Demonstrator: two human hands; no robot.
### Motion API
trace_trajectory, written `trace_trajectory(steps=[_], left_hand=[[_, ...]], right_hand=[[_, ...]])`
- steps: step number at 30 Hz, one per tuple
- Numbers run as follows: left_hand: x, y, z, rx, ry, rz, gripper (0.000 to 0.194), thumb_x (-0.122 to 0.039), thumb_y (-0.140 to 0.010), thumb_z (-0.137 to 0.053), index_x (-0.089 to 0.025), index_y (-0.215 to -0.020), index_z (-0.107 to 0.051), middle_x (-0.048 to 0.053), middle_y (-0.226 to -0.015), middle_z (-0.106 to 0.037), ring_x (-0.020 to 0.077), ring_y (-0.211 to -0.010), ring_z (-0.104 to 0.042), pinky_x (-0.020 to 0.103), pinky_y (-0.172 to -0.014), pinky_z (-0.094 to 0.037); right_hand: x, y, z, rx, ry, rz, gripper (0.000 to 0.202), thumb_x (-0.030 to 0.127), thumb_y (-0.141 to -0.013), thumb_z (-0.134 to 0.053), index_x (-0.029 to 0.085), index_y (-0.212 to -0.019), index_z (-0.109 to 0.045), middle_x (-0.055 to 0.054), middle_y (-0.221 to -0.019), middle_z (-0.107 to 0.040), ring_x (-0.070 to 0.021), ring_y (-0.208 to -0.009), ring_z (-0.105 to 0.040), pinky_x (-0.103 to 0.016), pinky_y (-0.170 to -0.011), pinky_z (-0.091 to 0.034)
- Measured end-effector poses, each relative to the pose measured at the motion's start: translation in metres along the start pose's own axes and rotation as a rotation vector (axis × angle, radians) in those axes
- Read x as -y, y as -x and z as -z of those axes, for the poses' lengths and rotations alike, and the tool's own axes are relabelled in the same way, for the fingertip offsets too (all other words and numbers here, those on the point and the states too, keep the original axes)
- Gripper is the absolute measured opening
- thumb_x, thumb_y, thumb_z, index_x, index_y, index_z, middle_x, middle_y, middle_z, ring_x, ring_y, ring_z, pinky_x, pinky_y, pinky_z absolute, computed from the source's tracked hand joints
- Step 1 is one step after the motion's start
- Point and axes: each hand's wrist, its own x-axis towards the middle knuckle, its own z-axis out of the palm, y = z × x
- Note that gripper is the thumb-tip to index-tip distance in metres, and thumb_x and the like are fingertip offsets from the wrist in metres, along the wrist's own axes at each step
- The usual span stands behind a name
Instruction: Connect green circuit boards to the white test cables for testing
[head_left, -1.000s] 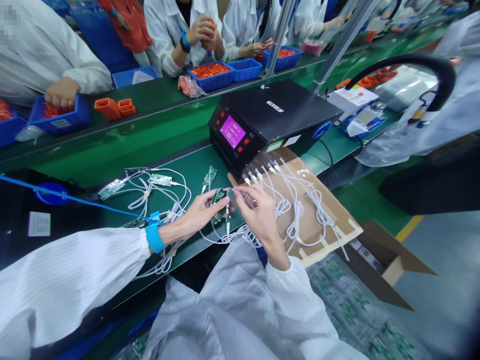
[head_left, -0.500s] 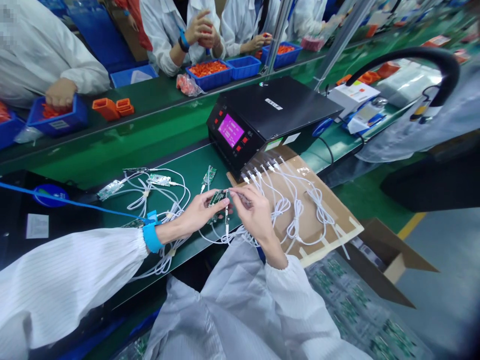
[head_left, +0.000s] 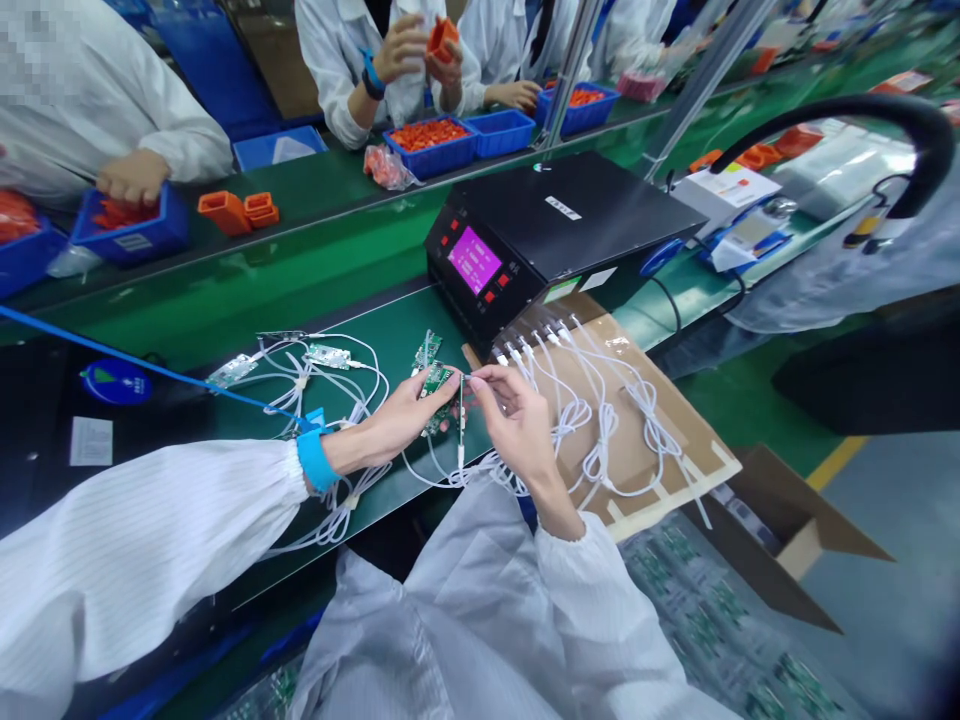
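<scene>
My left hand (head_left: 401, 415), with a blue wrist strap, grips green circuit boards (head_left: 437, 380) between thumb and fingers. Close beside it, my right hand (head_left: 521, 420) pinches the top of a thin upright board (head_left: 462, 410), whose lower end has a white cable plug (head_left: 460, 455). Another green board (head_left: 426, 347) lies just behind my left hand. More boards (head_left: 328, 356) with white cables (head_left: 300, 383) lie on the green table at the left. The fingertips of both hands nearly meet.
A black box with a lit screen (head_left: 475, 260) stands behind my hands. White cables (head_left: 600, 440) run from it over a cardboard sheet (head_left: 675, 400). An open carton (head_left: 795, 540) is at the lower right. Across the bench, people handle orange parts at blue bins (head_left: 431, 155).
The view has shifted slightly, so most things appear further right. The boards in my left hand now show their green faces more. Across the bench, a person now holds up an orange part.
</scene>
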Motion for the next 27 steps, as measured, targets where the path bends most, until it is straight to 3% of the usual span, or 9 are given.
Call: trace_trajectory(steps=[10, 22, 27], left_hand=[[-0.0051, -0.0004, 0.0016, 0.052, 0.057, 0.107, 0.057, -0.061, -0.074, -0.087, -0.018, -0.103, -0.063, -0.002, -0.084, -0.057, 0.0101, -0.072, -0.053, 0.023, -0.061, -0.042], [-0.0073, -0.0004, 0.0031, 0.061, -0.026, 0.071, 0.05, -0.057, -0.077, -0.086, -0.018, -0.098, -0.063, -0.001, -0.084, -0.057, 0.0101, -0.071, -0.052, 0.024, -0.061, -0.043], [-0.0038, -0.0015, 0.0017, 0.033, -0.057, 0.074, 0.05, -0.059, -0.081, -0.082, -0.019, -0.104, -0.063, 0.0, -0.086, -0.057, 0.0127, -0.077, -0.053, 0.025, -0.062, -0.045]], right_hand=[[-0.0045, 0.0015, -0.0016, 0.022, 0.012, 0.044, 0.019, 0.039, -0.099, -0.066, 0.021, -0.101, -0.066, -0.004, -0.094, -0.073, -0.0175, -0.088, -0.072, -0.032, -0.086, -0.059], [-0.0076, 0.0034, -0.0049, -0.004, 0.077, 0.071, 0.021, 0.041, -0.1, -0.064, 0.021, -0.103, -0.067, -0.005, -0.097, -0.072, -0.018, -0.09, -0.072, -0.032, -0.087, -0.059], [-0.002, -0.0018, 0.0036, 0.026, 0.22, 0.145, 0.014, 0.032, -0.102, -0.061, 0.021, -0.101, -0.069, -0.005, -0.097, -0.073, -0.0182, -0.092, -0.071, -0.033, -0.088, -0.058]])
